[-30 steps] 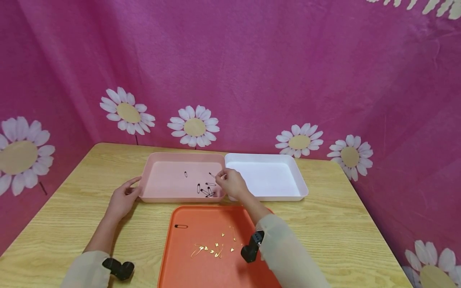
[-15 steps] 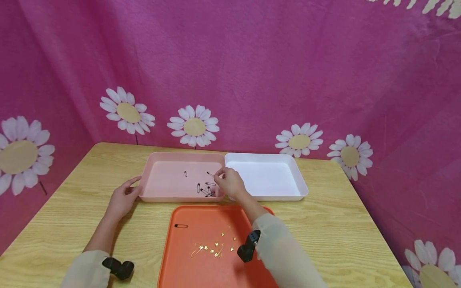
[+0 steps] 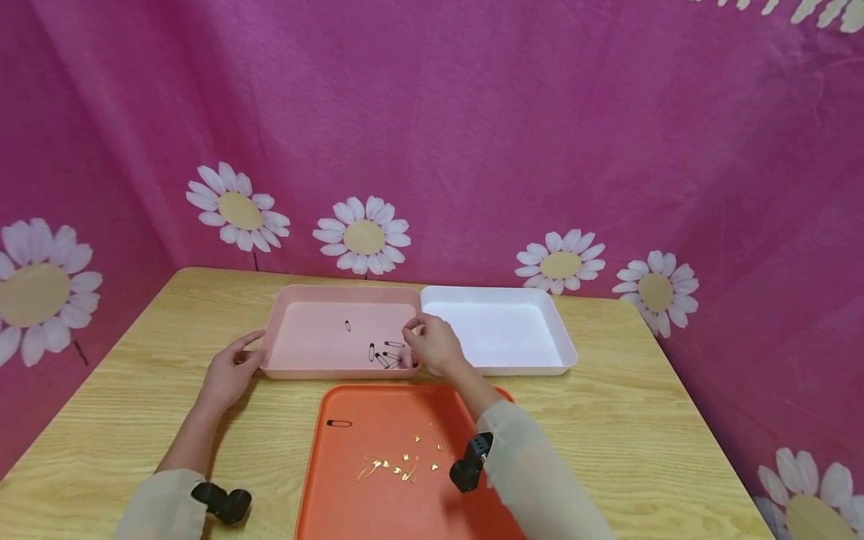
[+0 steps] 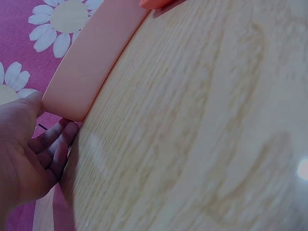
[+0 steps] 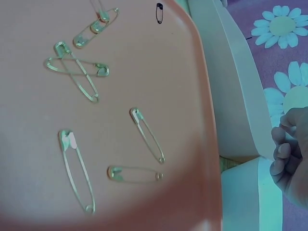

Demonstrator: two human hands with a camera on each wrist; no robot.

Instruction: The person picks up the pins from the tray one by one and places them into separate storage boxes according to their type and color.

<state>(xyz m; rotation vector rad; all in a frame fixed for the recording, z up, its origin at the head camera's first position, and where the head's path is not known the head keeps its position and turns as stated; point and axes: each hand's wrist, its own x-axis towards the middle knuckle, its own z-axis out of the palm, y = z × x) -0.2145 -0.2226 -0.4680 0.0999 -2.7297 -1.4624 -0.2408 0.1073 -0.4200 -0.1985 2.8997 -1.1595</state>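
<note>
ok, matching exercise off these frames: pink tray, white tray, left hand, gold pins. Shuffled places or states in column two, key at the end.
Column one
1. pink tray
2. white tray
3. left hand
4. gold pins

Column two
A. touching the pink tray's left end
B. lying in the orange tray
C. has several black pins in it
D. to the right of the pink tray

Pairs: 1-C, 2-D, 3-A, 4-B

Head camera looks forward and down over the table (image 3: pixel 641 420), widest view. Left wrist camera: close on the pink tray's (image 4: pixel 96 62) outer wall. Right wrist camera: close, down onto the orange tray (image 5: pixel 178 86). Head view shares both trays.
</note>
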